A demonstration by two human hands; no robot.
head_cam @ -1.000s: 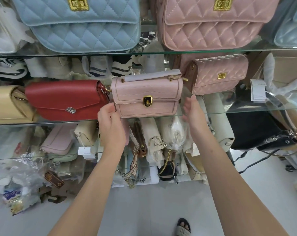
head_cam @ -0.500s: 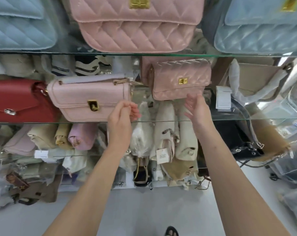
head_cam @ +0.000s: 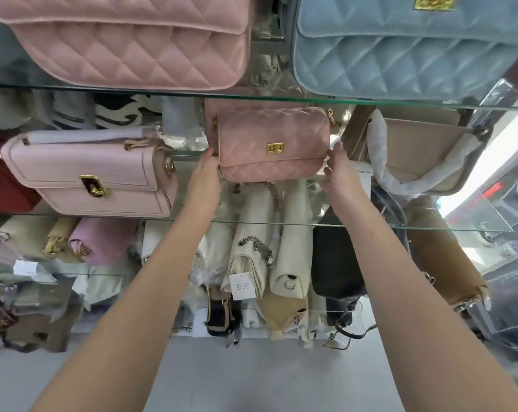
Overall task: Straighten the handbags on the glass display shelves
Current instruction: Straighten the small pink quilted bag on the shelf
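Gripping the quilted pink handbag point(head_cam: 269, 144) by its ends, the left hand point(head_cam: 205, 176) and right hand point(head_cam: 341, 171) hold it on the glass shelf point(head_cam: 266, 222), with a pale pink handbag point(head_cam: 88, 173) to its left.

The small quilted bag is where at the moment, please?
Head view, centre: the small quilted bag stands on the middle shelf between the pale pink bag, left, and the beige bag, right.
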